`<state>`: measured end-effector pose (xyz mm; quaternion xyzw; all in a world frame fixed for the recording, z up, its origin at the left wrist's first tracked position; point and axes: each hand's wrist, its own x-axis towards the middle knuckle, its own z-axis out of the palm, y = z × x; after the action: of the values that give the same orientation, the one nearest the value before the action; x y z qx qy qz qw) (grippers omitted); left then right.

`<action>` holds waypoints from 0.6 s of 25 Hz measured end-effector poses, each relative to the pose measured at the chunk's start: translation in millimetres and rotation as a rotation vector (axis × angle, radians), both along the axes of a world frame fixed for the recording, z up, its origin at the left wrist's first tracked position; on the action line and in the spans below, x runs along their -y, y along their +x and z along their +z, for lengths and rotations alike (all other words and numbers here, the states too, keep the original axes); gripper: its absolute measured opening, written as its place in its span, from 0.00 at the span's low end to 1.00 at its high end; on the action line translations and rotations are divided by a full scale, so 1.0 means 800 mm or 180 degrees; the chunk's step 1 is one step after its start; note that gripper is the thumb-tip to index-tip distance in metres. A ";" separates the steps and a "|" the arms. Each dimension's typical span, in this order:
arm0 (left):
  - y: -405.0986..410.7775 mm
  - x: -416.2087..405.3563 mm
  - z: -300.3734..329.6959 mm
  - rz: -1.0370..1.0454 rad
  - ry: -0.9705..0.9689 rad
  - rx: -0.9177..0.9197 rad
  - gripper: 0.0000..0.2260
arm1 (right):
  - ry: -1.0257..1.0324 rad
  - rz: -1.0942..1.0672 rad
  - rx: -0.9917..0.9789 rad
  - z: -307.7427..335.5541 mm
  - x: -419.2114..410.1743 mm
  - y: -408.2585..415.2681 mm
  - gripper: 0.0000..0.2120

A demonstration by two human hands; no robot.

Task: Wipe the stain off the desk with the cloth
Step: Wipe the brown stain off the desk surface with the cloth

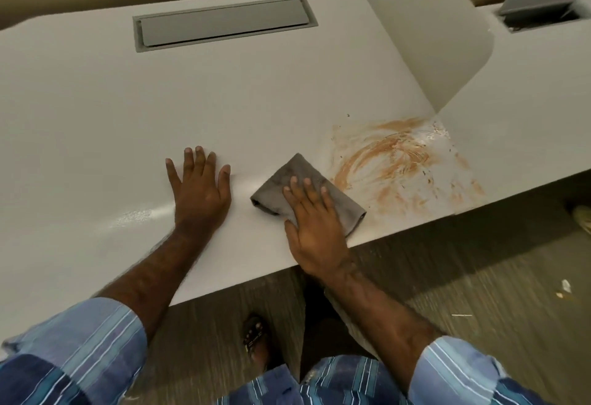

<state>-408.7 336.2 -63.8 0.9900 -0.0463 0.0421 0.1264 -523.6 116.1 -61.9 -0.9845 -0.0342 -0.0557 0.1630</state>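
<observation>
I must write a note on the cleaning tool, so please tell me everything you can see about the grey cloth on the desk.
The cloth is grey, soft-looking fabric, folded into a thick rough rectangle lying flat and turned diagonally on the white desk, near its front edge. The right hand presses on it, palm down, fingers spread across its top. It sits just left of the orange-brown stain, its right corner about at the smear's edge. No dirt is clearly visible on it. The left hand rests apart from it.
</observation>
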 end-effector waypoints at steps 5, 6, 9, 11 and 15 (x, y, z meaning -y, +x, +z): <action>-0.001 -0.003 -0.002 -0.0019 -0.0079 0.0054 0.29 | -0.0220 -0.0147 -0.0051 -0.010 0.017 -0.072 0.33; -0.001 -0.003 -0.003 -0.0021 -0.0088 0.0065 0.29 | -0.0270 -0.0241 -0.0044 -0.011 0.020 -0.069 0.33; -0.001 -0.004 -0.006 0.0007 -0.0125 0.0130 0.27 | -0.0367 -0.0457 -0.0045 -0.014 0.024 -0.037 0.32; -0.002 -0.003 -0.007 0.0019 -0.0114 0.0163 0.26 | -0.0371 -0.0486 -0.0076 -0.014 0.031 -0.006 0.32; -0.001 0.000 -0.009 0.0014 -0.0057 0.0234 0.25 | -0.0326 -0.0567 -0.0067 -0.007 0.058 0.083 0.30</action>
<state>-409.6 336.4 -71.1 0.9867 -0.0484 0.0791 0.1334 -457.0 69.9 -67.2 -0.9912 0.0524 -0.0578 0.1073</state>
